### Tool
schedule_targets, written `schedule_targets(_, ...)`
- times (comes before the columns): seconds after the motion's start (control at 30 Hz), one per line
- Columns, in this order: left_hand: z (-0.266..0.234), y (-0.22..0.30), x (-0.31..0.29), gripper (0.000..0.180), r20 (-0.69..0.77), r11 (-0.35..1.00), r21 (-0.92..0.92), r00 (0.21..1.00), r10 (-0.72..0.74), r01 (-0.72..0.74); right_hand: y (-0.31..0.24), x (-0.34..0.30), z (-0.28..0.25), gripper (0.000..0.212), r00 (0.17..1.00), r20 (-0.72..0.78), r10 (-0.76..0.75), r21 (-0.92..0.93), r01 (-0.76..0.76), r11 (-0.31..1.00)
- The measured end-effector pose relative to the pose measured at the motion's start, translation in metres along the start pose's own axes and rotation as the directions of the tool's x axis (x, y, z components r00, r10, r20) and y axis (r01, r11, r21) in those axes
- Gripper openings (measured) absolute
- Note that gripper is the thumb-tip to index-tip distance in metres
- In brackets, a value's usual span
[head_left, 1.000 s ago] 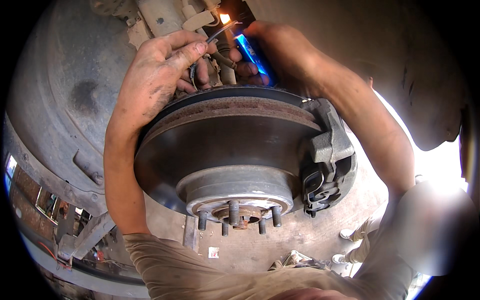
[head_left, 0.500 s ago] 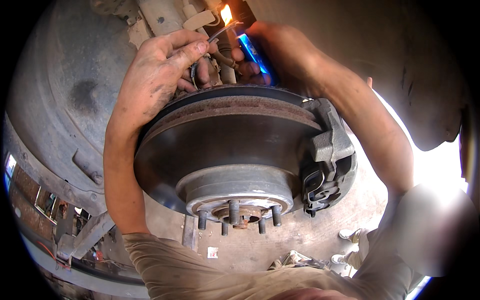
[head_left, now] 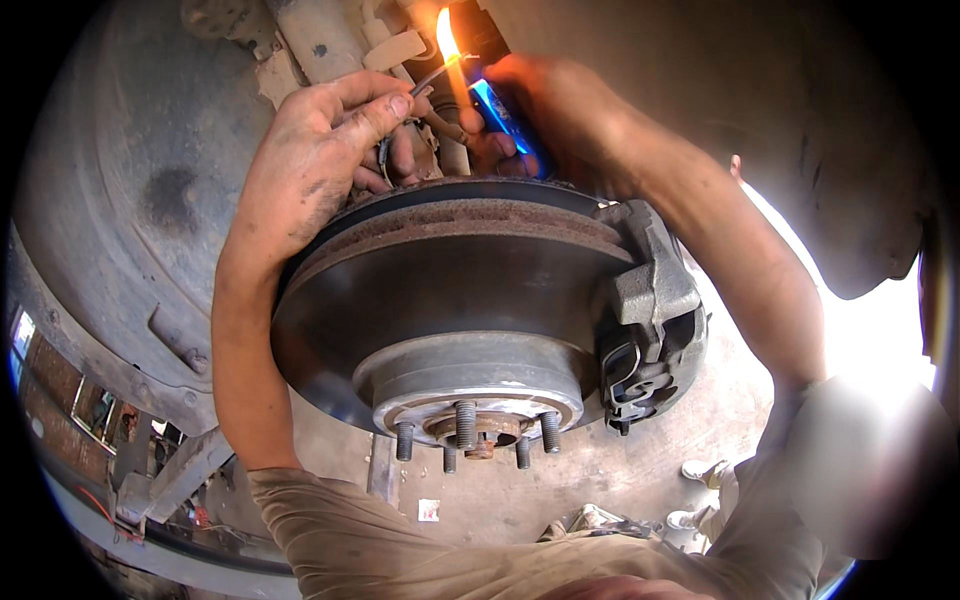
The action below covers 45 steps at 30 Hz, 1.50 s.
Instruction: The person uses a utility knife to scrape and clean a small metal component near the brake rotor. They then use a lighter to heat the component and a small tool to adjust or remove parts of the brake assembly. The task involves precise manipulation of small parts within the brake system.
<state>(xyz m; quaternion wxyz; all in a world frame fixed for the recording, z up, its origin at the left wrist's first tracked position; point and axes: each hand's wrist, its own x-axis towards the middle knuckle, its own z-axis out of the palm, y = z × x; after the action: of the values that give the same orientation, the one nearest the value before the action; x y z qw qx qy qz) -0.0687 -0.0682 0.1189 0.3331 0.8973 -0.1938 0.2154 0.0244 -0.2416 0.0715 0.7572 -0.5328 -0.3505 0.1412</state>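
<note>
Behind the top of a brake disc, my left hand pinches a thin dark wire between thumb and forefinger. The wire's end, with fine bare strands, points up and to the right. My right hand is closed around a blue lighter, held tilted. A tall orange flame burns at the lighter's upper end and touches the wire near its tip. Below my left fingers hangs another short length of wire.
A brake caliper sits on the disc's right side. Several threaded studs stick out of the hub. Dusty suspension parts are behind my hands, and a dark wheel-arch liner curves along the left. A person's shoes show at lower right.
The flame is taller and now reaches down around the wire. The lighter has shifted slightly down and left. My left hand keeps its pinch on the wire.
</note>
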Motion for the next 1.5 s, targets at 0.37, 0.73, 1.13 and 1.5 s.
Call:
schedule_targets(0.37,-0.008,-0.002,-0.003,0.031,0.041,0.997,-0.083,0.999,-0.006,0.009,-0.018,-0.040,-0.034,0.044,0.819,-0.107,-0.564,-0.643,0.376,0.667)
schedule_targets(0.73,-0.008,0.002,0.002,0.020,0.139,0.980,-0.177,0.983,0.118,-0.092,-0.029,-0.075,-0.031,0.013,0.771,-0.076,-0.632,-0.683,0.422,0.597)
schedule_targets(1.13,-0.008,0.002,-0.003,0.025,0.094,0.992,-0.039,0.988,0.124,-0.121,-0.059,-0.059,0.022,0.037,0.625,0.486,-0.611,-0.841,0.524,-0.133)
schedule_targets(1.5,-0.013,-0.004,-0.002,0.027,0.111,0.986,0.040,0.982,0.155,-0.161,-0.040,-0.041,0.025,0.030,0.606,0.494,-0.624,-0.868,0.393,-0.305)
